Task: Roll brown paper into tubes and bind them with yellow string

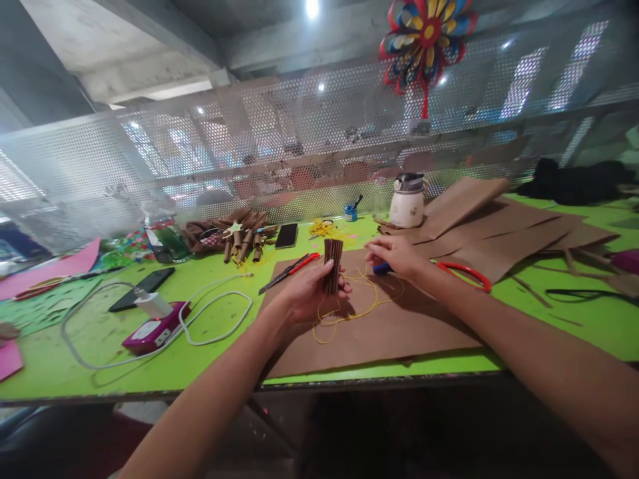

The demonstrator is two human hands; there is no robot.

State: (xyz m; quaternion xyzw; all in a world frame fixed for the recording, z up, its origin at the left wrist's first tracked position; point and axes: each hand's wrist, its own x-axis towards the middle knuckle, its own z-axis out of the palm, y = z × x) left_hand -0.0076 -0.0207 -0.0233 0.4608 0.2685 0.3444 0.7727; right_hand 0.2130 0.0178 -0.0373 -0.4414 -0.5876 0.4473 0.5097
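My left hand [305, 293] holds a folded, pleated strip of brown paper [332, 265] upright over a brown paper sheet [369, 332] on the green table. Yellow string [349, 313] lies looped on the sheet under that hand. My right hand [394, 256] rests further right on the sheet, fingers closed around a small blue object [382, 269]. Whether the string runs up to either hand is unclear.
Red-handled scissors [294, 268] lie left of the pleats; a red loop handle [466, 273] sits right. Phones [142, 288], a pink power bank with white cable [154, 330], brown paper sheets [499, 226], a white bottle [407, 199] and a mesh screen [299, 146] surround the work area.
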